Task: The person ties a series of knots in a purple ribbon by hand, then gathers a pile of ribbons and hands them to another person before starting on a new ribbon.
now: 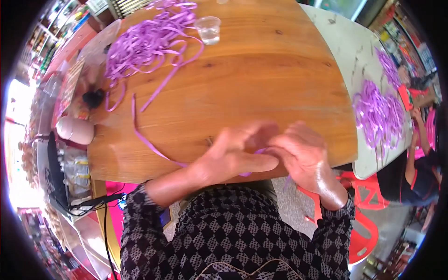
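A strand of purple ribbon [149, 145] runs across the wooden table to my hands at its near edge. My left hand [233, 156] has the ribbon passing behind its stretched thumb, with a bit showing above and below; its other fingers are curled and blurred. Close against it on the right, my right hand [302, 154] pinches the ribbon between thumb and bent fingers, and a short faint end hangs beneath. Both palms hide most of the held part. Farther off, a tangled pile of purple ribbon [144, 44] lies at the far left.
A clear plastic cup [208, 31] stands beside the pile on the wooden table [261, 84]. Right of it, a marble-patterned table [347, 60] carries another purple ribbon heap [379, 112]. Red stools [366, 233] stand below; a person [420, 172] sits at right. A pinkish-white rounded object [75, 129] is left.
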A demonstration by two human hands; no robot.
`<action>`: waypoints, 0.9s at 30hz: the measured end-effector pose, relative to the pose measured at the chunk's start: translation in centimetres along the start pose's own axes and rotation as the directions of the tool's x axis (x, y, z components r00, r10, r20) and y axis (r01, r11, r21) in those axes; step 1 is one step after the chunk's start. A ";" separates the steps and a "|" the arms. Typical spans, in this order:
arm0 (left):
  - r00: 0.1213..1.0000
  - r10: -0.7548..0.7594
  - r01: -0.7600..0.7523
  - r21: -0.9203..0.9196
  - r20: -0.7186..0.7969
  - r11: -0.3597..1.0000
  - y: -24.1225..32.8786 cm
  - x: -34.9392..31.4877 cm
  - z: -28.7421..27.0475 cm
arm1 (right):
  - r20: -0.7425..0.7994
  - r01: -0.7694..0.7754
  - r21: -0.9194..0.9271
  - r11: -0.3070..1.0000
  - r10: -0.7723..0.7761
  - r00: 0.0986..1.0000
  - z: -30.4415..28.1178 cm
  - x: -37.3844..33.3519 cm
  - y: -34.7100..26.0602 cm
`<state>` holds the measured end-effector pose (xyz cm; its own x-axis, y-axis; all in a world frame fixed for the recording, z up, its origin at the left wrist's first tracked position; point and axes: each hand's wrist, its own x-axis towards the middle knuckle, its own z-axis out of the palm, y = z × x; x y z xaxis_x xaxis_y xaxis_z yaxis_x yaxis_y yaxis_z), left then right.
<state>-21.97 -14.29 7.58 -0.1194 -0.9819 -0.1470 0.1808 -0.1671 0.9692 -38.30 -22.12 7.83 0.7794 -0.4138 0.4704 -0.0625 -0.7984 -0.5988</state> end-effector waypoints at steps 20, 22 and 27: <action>0.957 0.223 -0.270 -0.299 -0.183 0.915 -4.0 0.3 0.2 | 0.063 0.160 -0.401 0.902 -0.148 0.987 1.8 -1.2 -1.9; 0.997 0.067 -0.049 -0.340 0.041 0.939 -2.7 -0.5 0.2 | -0.075 0.104 -0.458 0.883 -0.154 0.985 0.9 -0.9 -1.7; 0.988 -0.069 0.108 -0.301 0.136 0.947 -1.5 -1.2 -0.8 | -0.230 -0.167 0.025 0.986 0.169 0.959 1.6 -1.0 0.1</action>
<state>-21.36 -12.88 6.15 -0.2637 -0.9466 -0.1856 0.4522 -0.2913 0.8430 -38.05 -21.07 6.32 0.5934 -0.6317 0.4988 -0.1764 -0.7067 -0.6852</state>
